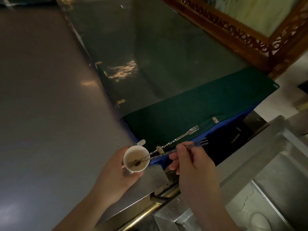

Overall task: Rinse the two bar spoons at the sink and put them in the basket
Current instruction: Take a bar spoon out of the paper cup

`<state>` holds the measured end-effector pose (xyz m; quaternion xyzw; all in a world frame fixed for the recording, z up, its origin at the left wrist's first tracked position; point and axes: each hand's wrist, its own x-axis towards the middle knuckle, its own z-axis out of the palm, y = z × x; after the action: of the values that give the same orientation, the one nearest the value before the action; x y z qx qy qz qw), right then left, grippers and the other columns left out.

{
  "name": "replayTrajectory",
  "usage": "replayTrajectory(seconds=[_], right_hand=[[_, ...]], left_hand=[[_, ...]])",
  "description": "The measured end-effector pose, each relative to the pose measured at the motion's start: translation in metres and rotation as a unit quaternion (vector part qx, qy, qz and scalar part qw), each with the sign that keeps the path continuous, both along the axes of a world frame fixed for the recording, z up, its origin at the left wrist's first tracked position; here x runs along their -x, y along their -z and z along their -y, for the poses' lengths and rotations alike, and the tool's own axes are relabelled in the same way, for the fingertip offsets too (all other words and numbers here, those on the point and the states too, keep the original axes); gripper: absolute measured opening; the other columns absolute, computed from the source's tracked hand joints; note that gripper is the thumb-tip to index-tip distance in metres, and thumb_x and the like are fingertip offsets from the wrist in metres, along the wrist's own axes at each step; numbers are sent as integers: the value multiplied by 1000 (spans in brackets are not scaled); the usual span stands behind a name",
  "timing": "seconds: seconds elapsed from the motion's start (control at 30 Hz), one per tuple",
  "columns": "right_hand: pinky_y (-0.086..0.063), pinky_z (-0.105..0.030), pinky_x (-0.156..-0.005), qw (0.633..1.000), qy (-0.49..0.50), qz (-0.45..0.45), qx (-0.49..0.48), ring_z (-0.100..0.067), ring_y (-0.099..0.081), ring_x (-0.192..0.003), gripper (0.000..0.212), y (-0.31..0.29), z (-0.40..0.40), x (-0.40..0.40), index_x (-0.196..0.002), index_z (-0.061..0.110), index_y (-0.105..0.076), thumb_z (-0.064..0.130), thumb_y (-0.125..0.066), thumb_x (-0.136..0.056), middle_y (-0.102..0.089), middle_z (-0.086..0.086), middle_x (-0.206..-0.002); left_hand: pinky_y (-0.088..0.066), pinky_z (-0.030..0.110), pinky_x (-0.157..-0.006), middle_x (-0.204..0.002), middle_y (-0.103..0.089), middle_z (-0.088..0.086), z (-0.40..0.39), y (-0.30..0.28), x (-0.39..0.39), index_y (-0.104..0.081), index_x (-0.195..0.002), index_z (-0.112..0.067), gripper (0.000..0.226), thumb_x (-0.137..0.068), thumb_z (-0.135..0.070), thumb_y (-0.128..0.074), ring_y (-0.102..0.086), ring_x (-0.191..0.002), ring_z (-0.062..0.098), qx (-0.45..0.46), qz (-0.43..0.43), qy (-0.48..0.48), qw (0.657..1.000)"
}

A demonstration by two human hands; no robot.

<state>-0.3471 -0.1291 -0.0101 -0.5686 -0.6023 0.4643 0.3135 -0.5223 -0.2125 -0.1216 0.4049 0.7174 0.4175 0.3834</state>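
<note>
head | left grip (115,169) wraps cup (136,158) | right grip (191,164) pinches bar spoon (186,146)

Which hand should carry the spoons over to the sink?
Right. The right hand already pinches one spoon and is nearer the sink. The left hand is busy with the cup they stand in.
</note>
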Motion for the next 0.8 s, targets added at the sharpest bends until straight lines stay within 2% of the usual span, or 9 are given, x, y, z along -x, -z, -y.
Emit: replayTrajectory(seconds=[0.13, 0.3, 0.47, 0.53, 0.63, 0.8], right_hand=[[-50, -17, -57, 997, -45, 54, -30, 2, -65, -69, 17, -6, -1, 5, -90, 48, -56, 53, -41, -83, -66, 27, -85], [-51, -19, -63, 993, -68, 91, -14, 7, -62, -76, 21, 1, -1, 11, -79, 40, -58, 49, -41, -88, -62, 33, -90], [-49, -19, -58, 998, 1, 21, 56, -2, -65, -63, 21, 6, -4, 7, -81, 33, -64, 28, -51, -97, -70, 16, -78], [-49, -17, -53, 997, 29, -12, 75, -5, -64, -58, 22, 4, -4, 4, -82, 29, -66, 22, -53, -98, -72, 9, -75], [-47, -14, -47, 993, 63, -59, 80, -8, -63, -53, 22, -1, -5, -4, -82, 21, -66, 16, -52, -98, -72, 2, -70], [-48, -26, -48, 978, 116, -135, 107, -16, -64, -52, 23, -5, -6, -24, -85, 13, -67, 11, -49, -99, -73, -8, -70]], left_hand=[[-57, 42, -89, -119, -62, -18, 0, 1, 0, -51, -119, -51, 66, -62, -53, -84, -63, -111, 10, 2, -10, 7, 1000], [-58, 39, -88, -116, -63, -20, -2, 0, -1, -51, -117, -51, 64, -65, -46, -86, -63, -109, 7, -3, -25, 4, 1000], [-57, 41, -90, -118, -63, -19, -1, -2, 0, -50, -119, -51, 66, -64, -46, -86, -63, -110, 9, 1, -17, 7, 1000], [-57, 40, -90, -119, -62, -20, -2, -2, 1, -50, -122, -50, 69, -63, -50, -85, -63, -111, 9, 1, -17, 9, 1000], [-57, 42, -91, -121, -62, -16, -2, -2, 1, -51, -125, -45, 71, -64, -44, -87, -63, -113, 14, 3, -11, 7, 1000], [-57, 34, -86, -116, -59, -18, -2, -10, 0, -45, -122, -44, 72, -63, -49, -86, -64, -104, 9, 14, -58, 18, 998]])
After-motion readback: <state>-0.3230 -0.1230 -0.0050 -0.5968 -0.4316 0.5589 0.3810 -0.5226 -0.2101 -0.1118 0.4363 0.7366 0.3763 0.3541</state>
